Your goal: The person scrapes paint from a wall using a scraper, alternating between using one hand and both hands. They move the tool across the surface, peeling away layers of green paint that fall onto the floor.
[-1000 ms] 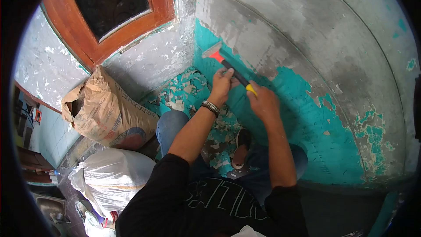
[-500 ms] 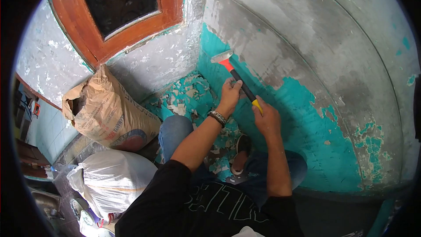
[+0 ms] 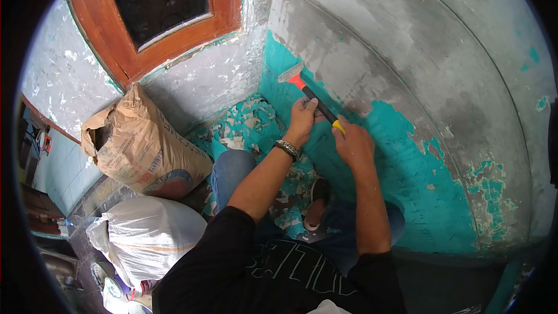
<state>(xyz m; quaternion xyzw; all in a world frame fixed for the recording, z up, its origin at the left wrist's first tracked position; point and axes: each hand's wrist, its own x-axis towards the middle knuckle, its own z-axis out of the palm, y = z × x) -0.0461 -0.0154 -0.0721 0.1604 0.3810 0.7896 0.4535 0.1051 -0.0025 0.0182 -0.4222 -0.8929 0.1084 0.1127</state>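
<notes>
A long-handled paint scraper (image 3: 318, 104) with a red head, black shaft and yellow end lies across both hands. Its wide metal blade meets the wall at the upper edge of the teal paint (image 3: 407, 180), near the corner. My left hand (image 3: 303, 119), with a bracelet at the wrist, is closed around the shaft below the red head. Around the yellow end my right hand (image 3: 354, 142) is wrapped. Bare grey plaster (image 3: 360, 58) shows above the teal area. Peeled paint flakes (image 3: 250, 125) are heaped on the floor in the corner beneath my left hand.
To the left stands an open brown paper sack (image 3: 148, 148), leaning toward the wall. In front of it sits a stuffed white plastic sack (image 3: 154, 232), with cans (image 3: 119, 285) beside it. A wooden-framed dark glass panel (image 3: 157, 6) is set in the left wall. My shoe (image 3: 317, 203) rests among flakes.
The scraper blade has shifted slightly left and up along the wall. My right hand has moved a little up the handle side with it; the view has shifted slightly.
</notes>
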